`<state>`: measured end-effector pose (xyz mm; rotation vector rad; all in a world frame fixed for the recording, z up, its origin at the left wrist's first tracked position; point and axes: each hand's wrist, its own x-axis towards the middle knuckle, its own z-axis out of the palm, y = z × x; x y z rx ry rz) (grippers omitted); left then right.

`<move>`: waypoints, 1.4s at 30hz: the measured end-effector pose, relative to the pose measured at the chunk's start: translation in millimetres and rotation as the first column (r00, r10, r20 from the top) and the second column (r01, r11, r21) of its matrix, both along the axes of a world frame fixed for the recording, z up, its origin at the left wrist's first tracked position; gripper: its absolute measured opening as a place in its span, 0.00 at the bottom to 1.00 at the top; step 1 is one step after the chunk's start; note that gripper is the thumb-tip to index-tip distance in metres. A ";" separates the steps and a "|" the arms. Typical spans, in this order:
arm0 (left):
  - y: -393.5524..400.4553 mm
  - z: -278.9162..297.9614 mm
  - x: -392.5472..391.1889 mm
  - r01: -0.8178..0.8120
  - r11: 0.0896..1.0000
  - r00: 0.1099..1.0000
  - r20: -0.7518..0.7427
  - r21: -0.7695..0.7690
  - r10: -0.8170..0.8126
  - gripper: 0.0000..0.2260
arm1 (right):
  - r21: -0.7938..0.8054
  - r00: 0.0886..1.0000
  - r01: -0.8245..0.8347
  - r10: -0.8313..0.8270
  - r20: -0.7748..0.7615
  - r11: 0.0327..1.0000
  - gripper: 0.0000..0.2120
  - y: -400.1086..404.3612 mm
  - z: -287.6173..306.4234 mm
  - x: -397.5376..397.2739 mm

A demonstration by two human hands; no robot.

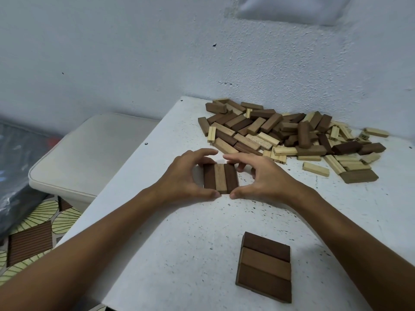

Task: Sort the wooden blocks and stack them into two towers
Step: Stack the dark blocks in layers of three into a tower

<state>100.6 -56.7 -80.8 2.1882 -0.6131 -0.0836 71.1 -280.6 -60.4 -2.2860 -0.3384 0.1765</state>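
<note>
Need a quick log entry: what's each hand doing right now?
Left hand: fingers curled around the flat row of three brown wooden blocks, holding it.
Right hand: holding the same row.

Blocks in pile (289, 135) wooden, matt, pale and dark brown, grain showing; two three-block layers (220, 178) (265, 267) same smooth matt wood; table (179, 232) white, matt, dark-speckled; wall (112, 52) rough painted plaster; cushion (89, 153) pale cloth, piped edge.

Both arms reach forward. The left hand (182, 176) and right hand (265, 176) curl around the three-block row (220, 178), thumbs nearly meeting.
</note>
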 end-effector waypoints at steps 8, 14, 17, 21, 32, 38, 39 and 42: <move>-6.9 17.7 -10.5 0.086 0.996 0.994 0.075 -0.005 -0.086 0.36 | -0.037 0.995 -0.007 0.011 0.100 0.999 0.38 -8.5 17.0 -20.6; -18.7 38.7 -40.3 0.207 0.978 0.971 0.124 -0.014 -0.203 0.35 | -0.018 0.987 0.041 -0.038 0.158 0.999 0.38 -20.8 33.6 -64.4; -26.1 42.5 -57.5 0.239 0.971 0.966 0.104 0.007 -0.238 0.36 | -0.038 0.985 0.083 -0.076 0.157 0.996 0.37 -24.7 36.7 -91.3; -32.1 39.9 -77.7 0.283 0.959 0.956 0.079 0.019 -0.283 0.35 | -0.018 0.984 0.125 -0.122 0.126 0.992 0.36 -28.8 34.0 -123.0; -33.1 30.7 -112.8 0.335 0.942 0.941 0.045 0.000 -0.334 0.34 | 0.005 0.980 0.165 -0.165 0.114 0.986 0.35 -27.3 22.5 -166.9; -30.7 28.5 -118.4 0.333 0.943 0.942 0.041 0.004 -0.333 0.34 | 0.029 0.978 0.183 -0.185 0.096 0.983 0.35 -24.2 19.4 -174.4; -30.3 28.3 -118.7 0.332 0.943 0.942 0.042 0.006 -0.332 0.34 | 0.031 0.978 0.183 -0.185 0.096 0.983 0.35 -23.7 18.7 -174.9; -29.4 27.7 -119.0 0.334 0.942 0.942 0.042 0.014 -0.334 0.33 | 0.036 0.978 0.183 -0.185 0.095 0.983 0.36 -23.6 16.8 -175.7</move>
